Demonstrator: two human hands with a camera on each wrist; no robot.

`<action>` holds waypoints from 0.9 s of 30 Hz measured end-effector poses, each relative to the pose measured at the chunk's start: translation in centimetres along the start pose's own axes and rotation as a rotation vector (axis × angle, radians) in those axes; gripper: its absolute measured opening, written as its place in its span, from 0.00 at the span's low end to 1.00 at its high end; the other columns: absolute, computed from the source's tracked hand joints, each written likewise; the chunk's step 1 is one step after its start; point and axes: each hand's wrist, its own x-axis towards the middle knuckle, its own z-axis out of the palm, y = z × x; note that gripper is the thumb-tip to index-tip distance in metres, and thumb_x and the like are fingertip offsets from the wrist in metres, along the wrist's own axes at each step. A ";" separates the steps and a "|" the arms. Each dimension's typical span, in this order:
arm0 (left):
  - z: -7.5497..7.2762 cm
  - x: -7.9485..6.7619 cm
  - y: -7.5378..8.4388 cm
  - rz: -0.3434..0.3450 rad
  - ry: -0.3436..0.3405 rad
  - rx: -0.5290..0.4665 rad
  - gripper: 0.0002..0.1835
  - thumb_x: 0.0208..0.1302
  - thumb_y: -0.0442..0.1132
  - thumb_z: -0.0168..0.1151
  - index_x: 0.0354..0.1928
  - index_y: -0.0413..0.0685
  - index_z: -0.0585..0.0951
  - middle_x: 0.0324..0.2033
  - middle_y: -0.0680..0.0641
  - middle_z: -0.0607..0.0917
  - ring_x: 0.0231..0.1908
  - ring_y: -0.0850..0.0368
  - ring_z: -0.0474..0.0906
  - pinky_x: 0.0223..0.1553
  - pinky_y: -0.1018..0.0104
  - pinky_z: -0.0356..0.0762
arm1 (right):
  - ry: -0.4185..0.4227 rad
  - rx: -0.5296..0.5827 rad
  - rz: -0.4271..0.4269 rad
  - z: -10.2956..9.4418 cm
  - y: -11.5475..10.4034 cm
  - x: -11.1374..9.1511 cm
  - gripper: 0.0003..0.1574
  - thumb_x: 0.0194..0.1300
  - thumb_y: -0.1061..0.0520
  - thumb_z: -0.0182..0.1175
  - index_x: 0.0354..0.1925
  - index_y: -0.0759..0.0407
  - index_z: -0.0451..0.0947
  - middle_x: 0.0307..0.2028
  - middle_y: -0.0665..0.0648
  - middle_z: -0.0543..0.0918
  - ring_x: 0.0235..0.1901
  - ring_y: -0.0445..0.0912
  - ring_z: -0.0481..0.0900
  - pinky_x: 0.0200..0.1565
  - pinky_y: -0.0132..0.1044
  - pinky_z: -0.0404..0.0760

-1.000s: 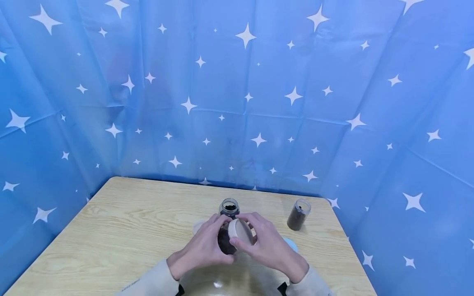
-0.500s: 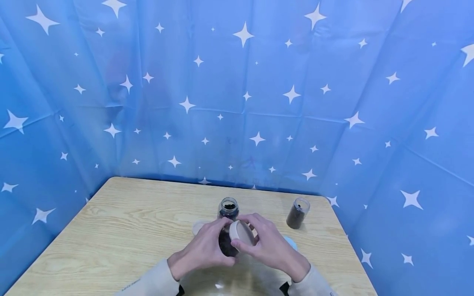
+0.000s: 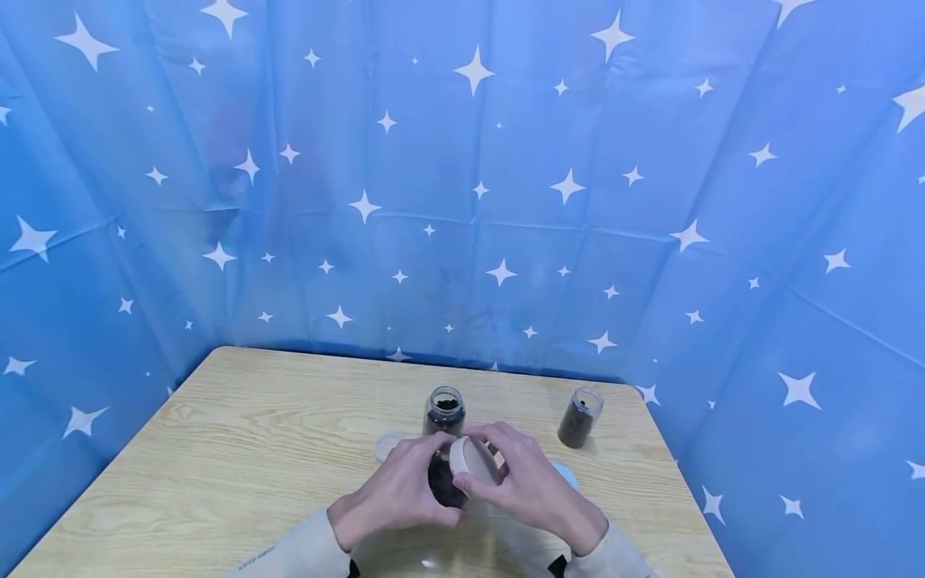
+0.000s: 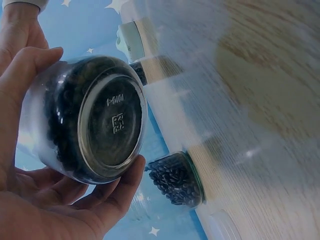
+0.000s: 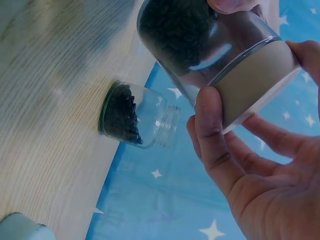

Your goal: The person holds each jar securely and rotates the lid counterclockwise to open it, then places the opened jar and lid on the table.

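Note:
Above the table I hold a clear glass jar [image 4: 60,115] of dark beans, tilted so its round base faces the left wrist camera. My left hand [image 3: 401,490] grips the jar's body, thumb on one side and fingers on the other. A beige lid [image 5: 257,82] sits on the jar's mouth. Around its rim curl the thumb and fingers of my right hand [image 3: 523,486]. Just behind my hands stands an uncovered glass jar [image 3: 444,419], partly filled with dark beans.
Toward the table's back right is another uncovered glass jar [image 3: 577,423] with dark contents. A whitish round lid [image 3: 386,444] lies left of my hands. A light blue lid [image 3: 566,475] shows beyond my right hand. A starry blue curtain [image 3: 433,160] borders the wooden table [image 3: 238,449].
Both hands, with the jar and its lid, have shifted slightly toward me, baring more of the jar behind. The grip looks the same, and the camera view has moved a little.

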 end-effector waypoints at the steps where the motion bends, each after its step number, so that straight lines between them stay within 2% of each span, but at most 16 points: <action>1: 0.0 0.0 0.0 0.001 -0.002 0.001 0.42 0.47 0.51 0.94 0.66 0.54 0.86 0.49 0.59 0.93 0.45 0.71 0.85 0.48 0.71 0.85 | -0.001 0.001 -0.001 0.0 0.0 -0.1 0.37 0.78 0.36 0.77 0.73 0.53 0.85 0.59 0.54 0.92 0.44 0.41 0.87 0.38 0.30 0.89; 8: 0.2 -0.2 0.2 -0.018 -0.016 0.003 0.44 0.47 0.53 0.94 0.68 0.53 0.86 0.50 0.58 0.93 0.46 0.71 0.85 0.49 0.71 0.86 | 0.005 -0.008 -0.009 0.1 0.1 -0.4 0.36 0.78 0.36 0.77 0.73 0.52 0.85 0.59 0.54 0.92 0.43 0.40 0.87 0.37 0.29 0.89; 13: 0.3 -0.3 0.2 -0.040 -0.035 -0.002 0.45 0.48 0.54 0.94 0.70 0.54 0.85 0.52 0.58 0.94 0.47 0.71 0.86 0.51 0.71 0.87 | 0.000 -0.007 0.000 0.1 0.2 -0.5 0.38 0.78 0.36 0.77 0.73 0.55 0.85 0.59 0.54 0.92 0.43 0.37 0.86 0.37 0.29 0.89; 27: 0.1 -0.3 0.1 -0.051 -0.042 -0.005 0.45 0.49 0.55 0.94 0.71 0.55 0.85 0.54 0.59 0.94 0.48 0.72 0.86 0.52 0.71 0.87 | -0.018 -0.001 0.007 0.3 0.2 -0.2 0.38 0.78 0.35 0.77 0.73 0.55 0.84 0.61 0.55 0.91 0.42 0.34 0.85 0.37 0.29 0.89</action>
